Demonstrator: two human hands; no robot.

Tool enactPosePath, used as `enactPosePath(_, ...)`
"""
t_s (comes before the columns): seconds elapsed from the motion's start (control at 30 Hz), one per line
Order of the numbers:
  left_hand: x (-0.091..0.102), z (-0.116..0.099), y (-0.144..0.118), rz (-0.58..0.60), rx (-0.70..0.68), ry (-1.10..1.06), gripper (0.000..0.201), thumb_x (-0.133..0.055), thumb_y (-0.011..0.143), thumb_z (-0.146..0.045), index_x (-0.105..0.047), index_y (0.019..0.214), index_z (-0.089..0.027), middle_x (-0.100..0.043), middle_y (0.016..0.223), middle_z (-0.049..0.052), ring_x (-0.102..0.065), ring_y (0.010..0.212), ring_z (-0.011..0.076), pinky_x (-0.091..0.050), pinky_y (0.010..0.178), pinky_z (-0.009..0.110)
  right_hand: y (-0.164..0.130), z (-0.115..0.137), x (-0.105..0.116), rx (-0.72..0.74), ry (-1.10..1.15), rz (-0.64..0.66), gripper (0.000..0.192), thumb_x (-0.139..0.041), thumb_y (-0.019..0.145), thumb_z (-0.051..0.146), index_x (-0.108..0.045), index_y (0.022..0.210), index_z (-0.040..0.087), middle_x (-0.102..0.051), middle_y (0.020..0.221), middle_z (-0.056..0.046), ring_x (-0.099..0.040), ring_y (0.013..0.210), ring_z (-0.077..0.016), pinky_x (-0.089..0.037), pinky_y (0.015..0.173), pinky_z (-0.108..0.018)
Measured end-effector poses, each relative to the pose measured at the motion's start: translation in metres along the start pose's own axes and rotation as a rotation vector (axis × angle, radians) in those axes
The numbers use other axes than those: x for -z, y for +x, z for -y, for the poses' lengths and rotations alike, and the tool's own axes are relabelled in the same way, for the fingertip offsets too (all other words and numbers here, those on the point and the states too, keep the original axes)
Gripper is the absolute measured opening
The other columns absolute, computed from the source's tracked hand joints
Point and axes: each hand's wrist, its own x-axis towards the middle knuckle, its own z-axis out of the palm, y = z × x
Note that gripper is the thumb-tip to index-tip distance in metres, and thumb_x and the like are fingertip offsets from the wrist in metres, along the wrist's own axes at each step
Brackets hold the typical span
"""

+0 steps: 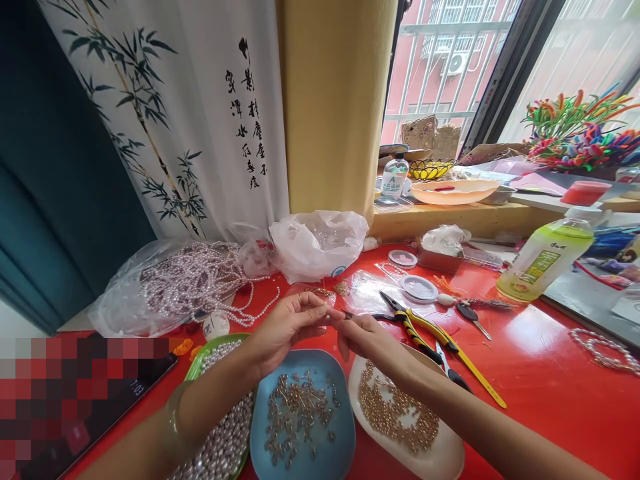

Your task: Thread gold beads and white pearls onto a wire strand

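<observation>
My left hand (290, 327) and my right hand (369, 339) meet fingertip to fingertip above the trays. Thumb and fingers of each are pinched together; whatever lies between them is too small to make out. Below them sits a blue tray (343, 400) of small gold-coloured beads and pins (300, 407). Under my left forearm is a green tray (225, 340) of silvery pearl beads (225, 420). A white tray (453, 460) with tiny gold beads (400, 413) lies partly beneath my right forearm. Yellow-and-black pliers (425, 340) rest just beyond my right hand.
Pearl strands (185, 280) spill from a plastic bag at the back left, beside a white plastic bag (320, 247). A drink bottle (547, 253) stands at the right, near a key (475, 320). A phone or tablet (110, 407) lies at the left.
</observation>
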Motion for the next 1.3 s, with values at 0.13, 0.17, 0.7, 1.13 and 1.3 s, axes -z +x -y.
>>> enactPosePath(0.13, 0.001, 0.0, 0.0, 0.008, 0.004, 0.001, 0.012, -0.062, 0.068, -0.023, -0.054, 0.07, -0.014, -0.063, 0.084, 0.004, -0.058, 0.078, 0.0099, -0.044, 0.067, 0.017, 0.001, 0.0, 0.0, -0.013, -0.002, 0.006, 0.042, -0.037, 0.079, 0.036, -0.047, 0.043, 0.015, -0.023, 0.043, 0.005, -0.022, 0.043, -0.0073, -0.017, 0.046, -0.024)
enactPosePath(0.17, 0.001, 0.0, 0.0, 0.014, 0.001, -0.002, 0.012, -0.062, 0.068, -0.023, -0.054, 0.069, -0.014, -0.063, 0.084, 0.004, -0.058, 0.077, 0.0098, -0.044, 0.067, 0.017, 0.001, 0.001, 0.0, -0.014, -0.001, 0.015, 0.044, -0.037, 0.08, 0.038, -0.046, 0.043, 0.015, -0.023, 0.043, 0.005, -0.022, 0.043, -0.0072, -0.017, 0.045, -0.025)
enactPosePath(0.7, 0.006, -0.015, -0.005, 0.004, -0.12, -0.013, 0.013, -0.061, 0.067, -0.024, -0.057, 0.072, -0.013, -0.062, 0.08, 0.003, -0.057, 0.072, 0.0101, -0.043, 0.069, 0.023, -0.006, 0.025, 0.016, 0.129, 0.075, 0.067, 0.029, -0.042, 0.08, 0.04, -0.05, 0.065, 0.016, -0.044, 0.057, 0.002, -0.042, 0.055, -0.0089, -0.034, 0.055, -0.023)
enactPosePath(1.13, 0.008, -0.019, -0.006, 0.08, -0.217, 0.163, 0.01, -0.059, 0.07, -0.024, -0.058, 0.07, -0.014, -0.062, 0.071, 0.002, -0.057, 0.071, 0.0111, -0.042, 0.073, 0.028, 0.003, 0.042, 0.01, 0.389, 0.072, -0.098, 0.021, -0.05, 0.076, 0.027, -0.059, 0.094, 0.019, -0.062, 0.081, -0.003, -0.056, 0.072, -0.0124, -0.044, 0.063, -0.025)
enactPosePath(1.3, 0.007, -0.012, -0.003, 0.16, -0.173, 0.269, 0.012, -0.06, 0.068, -0.024, -0.059, 0.073, -0.013, -0.062, 0.072, 0.004, -0.057, 0.071, 0.0118, -0.041, 0.075, 0.03, 0.004, 0.039, 0.006, 0.428, 0.102, -0.163, 0.009, -0.057, 0.071, 0.026, -0.062, 0.071, 0.018, -0.059, 0.067, 0.0, -0.053, 0.062, -0.0104, -0.043, 0.056, -0.024)
